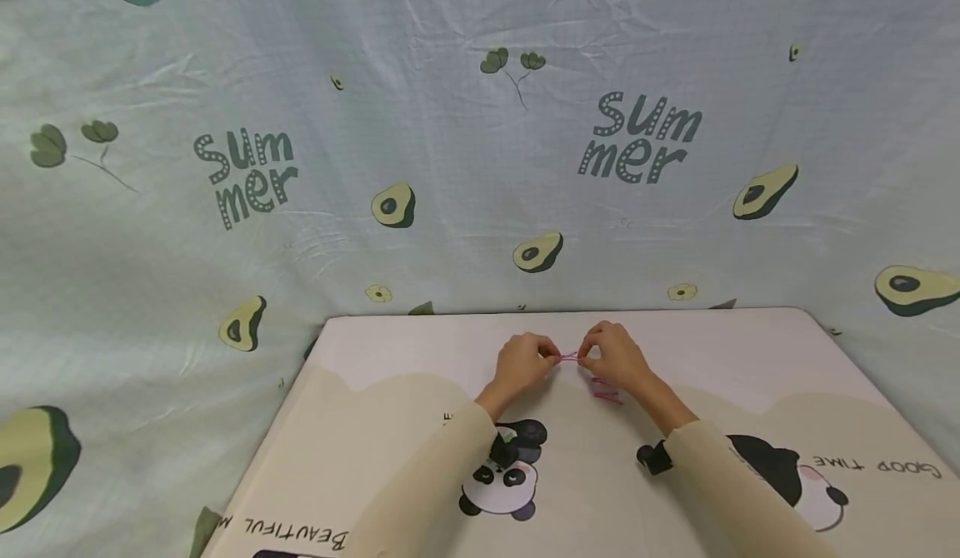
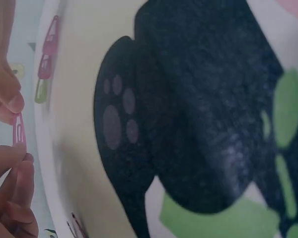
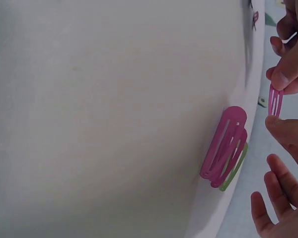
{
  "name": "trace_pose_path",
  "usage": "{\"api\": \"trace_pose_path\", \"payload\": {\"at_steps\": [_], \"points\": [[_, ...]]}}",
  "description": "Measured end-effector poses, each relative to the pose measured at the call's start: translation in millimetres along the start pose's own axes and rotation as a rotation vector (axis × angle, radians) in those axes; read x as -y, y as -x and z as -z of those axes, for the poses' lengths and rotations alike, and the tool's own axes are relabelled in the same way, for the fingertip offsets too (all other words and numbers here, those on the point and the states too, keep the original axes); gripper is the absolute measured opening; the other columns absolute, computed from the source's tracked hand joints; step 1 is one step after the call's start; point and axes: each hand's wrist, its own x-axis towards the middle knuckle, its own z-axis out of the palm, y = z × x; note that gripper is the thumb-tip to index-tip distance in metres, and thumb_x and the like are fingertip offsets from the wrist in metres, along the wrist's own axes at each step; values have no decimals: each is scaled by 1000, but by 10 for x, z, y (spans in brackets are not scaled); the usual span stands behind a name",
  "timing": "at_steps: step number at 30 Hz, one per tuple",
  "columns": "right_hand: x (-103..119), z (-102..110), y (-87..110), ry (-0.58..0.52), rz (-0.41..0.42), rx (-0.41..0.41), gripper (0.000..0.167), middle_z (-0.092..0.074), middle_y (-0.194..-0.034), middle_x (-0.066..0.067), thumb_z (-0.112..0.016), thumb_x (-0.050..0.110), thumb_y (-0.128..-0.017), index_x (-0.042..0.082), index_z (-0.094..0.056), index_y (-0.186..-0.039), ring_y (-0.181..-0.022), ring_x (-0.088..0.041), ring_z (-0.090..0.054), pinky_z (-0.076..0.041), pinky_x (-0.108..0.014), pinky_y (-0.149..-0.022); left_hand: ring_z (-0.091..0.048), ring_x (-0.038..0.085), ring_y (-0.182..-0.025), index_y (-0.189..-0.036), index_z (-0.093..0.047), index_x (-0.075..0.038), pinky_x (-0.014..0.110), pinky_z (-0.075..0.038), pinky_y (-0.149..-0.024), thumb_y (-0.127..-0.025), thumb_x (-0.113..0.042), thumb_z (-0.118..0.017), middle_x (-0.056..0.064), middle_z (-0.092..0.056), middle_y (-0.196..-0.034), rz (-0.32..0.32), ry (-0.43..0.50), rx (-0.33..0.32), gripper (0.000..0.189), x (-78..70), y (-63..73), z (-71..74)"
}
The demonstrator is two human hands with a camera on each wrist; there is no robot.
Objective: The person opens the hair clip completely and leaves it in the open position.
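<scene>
A pink snap hair clip is stretched between both hands, above the far part of the table. My left hand pinches one end of it between thumb and finger. From the other side my right hand pinches the opposite end; its remaining fingers are spread loosely in the right wrist view. Just nearer than the right hand lie pink hair clips on the tabletop, close together. A green hair clip lies with them, partly covered in the right wrist view.
The pale table cover carries printed pandas and lettering. Beyond the table's far edge hangs a light curtain with avocado and "summer" prints. Both sleeved forearms reach in from the near side.
</scene>
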Motion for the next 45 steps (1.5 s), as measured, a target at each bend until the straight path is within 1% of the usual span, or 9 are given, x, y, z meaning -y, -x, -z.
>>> {"api": "trace_pose_path", "payload": {"at_steps": [6, 10, 17, 21, 31, 34, 37, 41, 45], "points": [[-21, -59, -35, 33, -39, 40, 5, -69, -112, -18, -79, 11, -83, 11, -80, -78, -112, -42, -59, -49, -58, -96, -68, 14, -82, -89, -82, -18, 31, -49, -68, -92, -22, -74, -5, -78, -86, 48, -71, 15, 9, -12, -9, -45], [-28, -86, -56, 33, -51, 63, 5, -69, -115, -18, -77, 10, -81, 11, -79, -77, -113, -42, -59, -50, -59, -95, -69, 17, -84, -87, -82, -19, 32, -48, -67, -92, -22, -73, -5, -77, -87, 55, -112, 26, 10, -27, -20, -52], [-3, -91, -65, 29, -61, 110, 7, -70, -109, -17, -80, 11, -82, 11, -78, -76, -109, -40, -61, -52, -58, -93, -69, 18, -85, -90, -82, -17, 34, -50, -69, -93, -21, -73, -3, -77, -90, 69, -145, 61, 10, -48, -29, -60], [12, -78, -72, 15, -80, 141, 8, -70, -104, -14, -79, 10, -84, 10, -77, -76, -106, -36, -63, -52, -55, -94, -68, 17, -85, -90, -82, -15, 33, -52, -73, -94, -20, -73, -2, -77, -89, 60, -150, 72, 11, -53, -31, -67], [-33, -72, -91, -16, -106, 193, 6, -68, -102, -12, -78, 10, -85, 8, -77, -79, -103, -31, -63, -52, -54, -96, -70, 18, -85, -94, -83, -14, 32, -52, -71, -91, -21, -76, -1, -79, -90, 39, -171, 71, 10, -63, -37, -64], [-37, -36, -107, -32, -94, 209, 5, -68, -104, -14, -78, 11, -85, 8, -77, -82, -105, -32, -63, -51, -54, -97, -70, 19, -84, -94, -82, -15, 33, -51, -68, -89, -22, -76, -2, -78, -90, 37, -190, 63, 10, -43, -60, -74], [-33, 40, -141, -73, -71, 216, 6, -69, -107, -16, -79, 12, -86, 7, -78, -88, -109, -35, -62, -50, -57, -99, -68, 16, -80, -97, -82, -15, 31, -50, -66, -89, -24, -76, -3, -77, -87, 50, -169, 47, 14, -27, -85, -46], [-8, 195, -209, -121, -47, 185, 10, -70, -108, -17, -78, 11, -87, 4, -78, -94, -110, -38, -60, -50, -59, -98, -66, 12, -77, -102, -81, -15, 27, -49, -66, -91, -32, -75, -4, -77, -86, 56, -114, -4, 21, -9, -103, 61], [57, 319, -267, -131, -29, 135, 14, -69, -111, -19, -77, 13, -89, 3, -78, -98, -111, -39, -60, -52, -58, -97, -66, 13, -78, -105, -80, -16, 27, -48, -67, -94, -36, -73, -2, -77, -89, 54, -65, -61, 24, 38, -90, 189]]}}
